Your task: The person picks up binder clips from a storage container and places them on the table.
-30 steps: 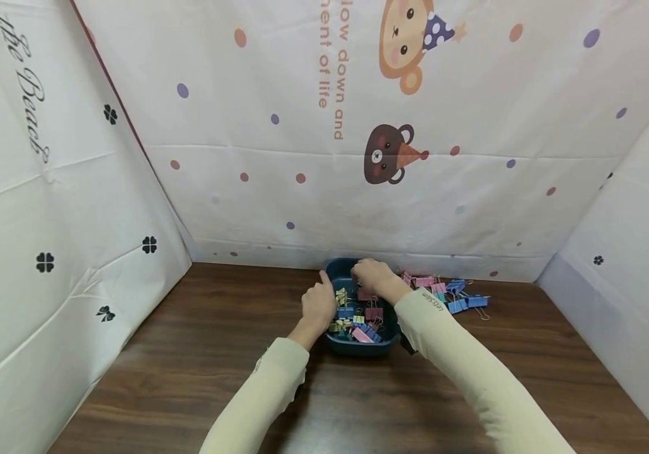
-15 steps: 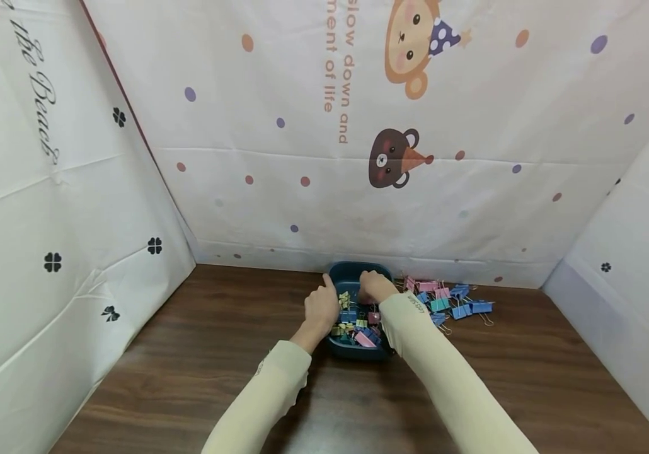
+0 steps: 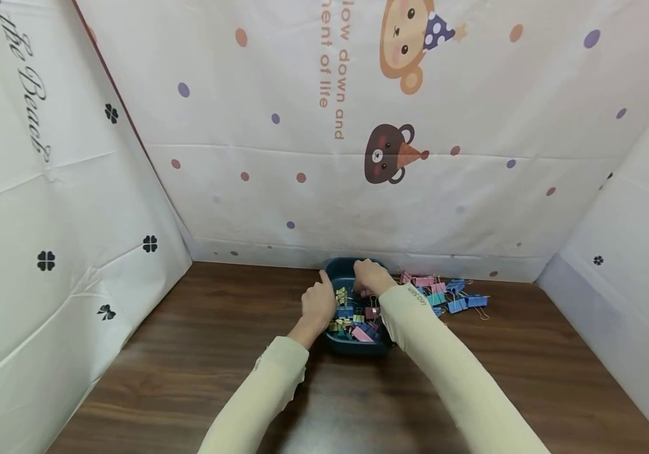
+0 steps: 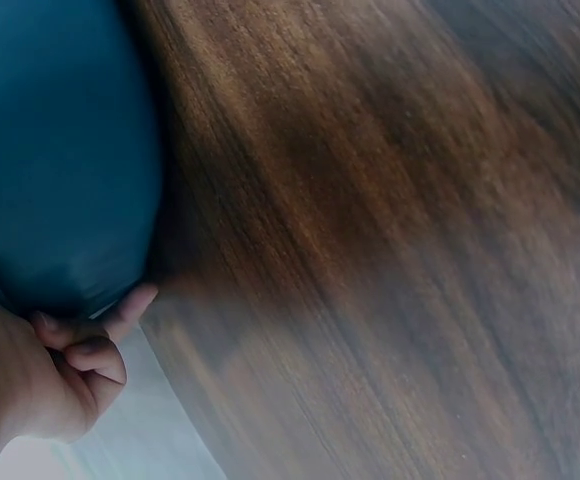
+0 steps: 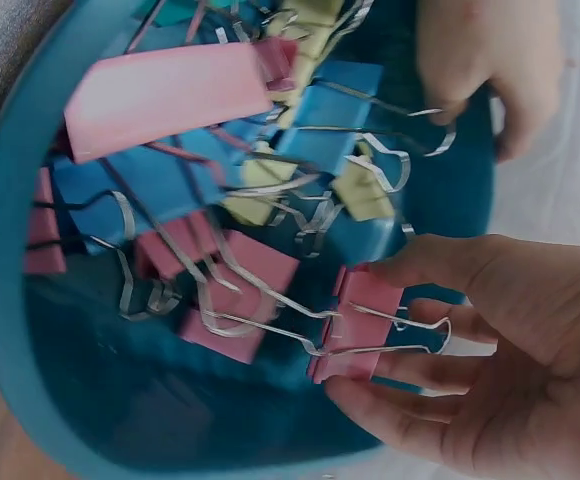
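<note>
A dark teal plastic bin [image 3: 358, 348] stands on the table near the back wall, with several binder clips in pink, blue, yellow and green inside. My left hand [image 3: 319, 304] holds its left side, thumb up at the rim; in the left wrist view the fingers curl against the bin's outer wall [image 4: 60, 150]. Inside the bin, my right hand [image 5: 510, 350] pinches a pink binder clip [image 5: 365, 310] between thumb and fingers. Another pink binder clip [image 5: 245, 300] lies right beside it. A large pink clip [image 5: 165, 95] rests on a blue one [image 5: 130, 185].
Right of the bin, a loose pile of pink, teal and blue binder clips [image 3: 457, 304] lies on the brown wooden table [image 3: 234, 328]. A printed cloth wall [image 3: 279, 202] rises close behind the bin, with more cloth at both sides.
My right forearm has shifted left, uncovering more of the clip pile beside the bin; the right hand stays within the bin. The left hand keeps its hold on the bin's side.
</note>
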{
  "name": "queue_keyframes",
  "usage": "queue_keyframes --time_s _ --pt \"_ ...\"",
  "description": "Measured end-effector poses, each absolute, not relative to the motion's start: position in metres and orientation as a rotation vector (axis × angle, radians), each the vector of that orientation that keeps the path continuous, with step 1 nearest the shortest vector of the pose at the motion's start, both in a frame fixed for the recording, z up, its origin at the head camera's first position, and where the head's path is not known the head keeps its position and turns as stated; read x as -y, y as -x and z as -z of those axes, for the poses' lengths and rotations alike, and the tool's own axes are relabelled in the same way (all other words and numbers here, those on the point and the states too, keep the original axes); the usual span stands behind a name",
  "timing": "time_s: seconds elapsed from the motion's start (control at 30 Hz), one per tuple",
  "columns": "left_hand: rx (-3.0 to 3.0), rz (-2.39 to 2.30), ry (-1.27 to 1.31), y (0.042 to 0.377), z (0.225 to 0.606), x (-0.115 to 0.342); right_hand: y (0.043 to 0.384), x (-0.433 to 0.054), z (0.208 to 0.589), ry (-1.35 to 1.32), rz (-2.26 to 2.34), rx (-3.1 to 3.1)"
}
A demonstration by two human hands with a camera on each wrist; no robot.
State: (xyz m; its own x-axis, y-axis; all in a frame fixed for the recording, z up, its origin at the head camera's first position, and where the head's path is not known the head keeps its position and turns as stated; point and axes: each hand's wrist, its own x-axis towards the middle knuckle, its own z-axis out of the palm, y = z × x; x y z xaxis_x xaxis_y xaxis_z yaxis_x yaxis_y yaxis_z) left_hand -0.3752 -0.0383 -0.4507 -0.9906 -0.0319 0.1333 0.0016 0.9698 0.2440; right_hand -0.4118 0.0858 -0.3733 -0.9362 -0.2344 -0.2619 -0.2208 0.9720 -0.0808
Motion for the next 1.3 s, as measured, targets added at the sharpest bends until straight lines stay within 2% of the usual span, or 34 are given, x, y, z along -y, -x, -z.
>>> queue_keyframes --time_s 0.33,0.67,0.97,1.3 --pt "2.992 0.355 -0.018 0.375 0.454 0.035 0.397 -0.099 0.339 0.326 0.134 -2.903" --pt "2.993 0.385 -0.029 0.374 0.449 0.039 0.381 -0.163 0.323 0.437 0.301 -2.956" --pt "3.012 0.403 -0.018 0.374 0.452 0.038 0.363 -0.218 0.336 0.448 0.363 -2.962" --pt "3.005 0.378 -0.021 0.374 0.45 0.035 0.346 -0.276 0.357 0.333 0.348 -2.98"
